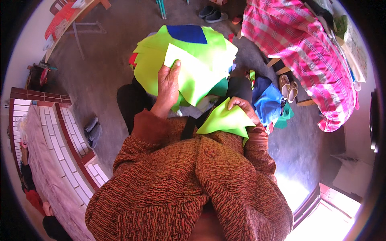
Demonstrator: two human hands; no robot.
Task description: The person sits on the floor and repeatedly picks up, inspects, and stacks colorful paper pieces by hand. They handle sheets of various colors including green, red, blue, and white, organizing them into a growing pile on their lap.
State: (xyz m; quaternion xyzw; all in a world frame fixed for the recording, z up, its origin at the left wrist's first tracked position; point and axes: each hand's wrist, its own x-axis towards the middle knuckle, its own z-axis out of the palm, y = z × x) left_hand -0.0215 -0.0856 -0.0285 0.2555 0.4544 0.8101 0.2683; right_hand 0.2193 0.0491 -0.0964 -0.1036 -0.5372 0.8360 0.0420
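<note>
My left hand [168, 85] is closed on the edge of a yellow-green cloth piece [189, 71], thumb on top. That piece lies over a wide heap of similar yellow-green cloth [148, 76] in front of my knees. A dark blue cloth piece [187, 34] rests on the heap's far side. Over my lap, my right hand [246, 107] grips another yellow-green cloth piece [222, 119] with its fingers bent at the top edge. This piece hangs in loose folds against my brown knitted jacket [177, 168]. What supports the heap is hidden.
Blue cloth [268, 105] and green cloth [286, 115] lie to my right. Beyond them are light shoes [284, 86] and a bed with a pink plaid cover [297, 52]. Dark shoes [93, 131] sit at left, beside a tiled platform [60, 140]. Dark slippers [216, 17] lie at the far side.
</note>
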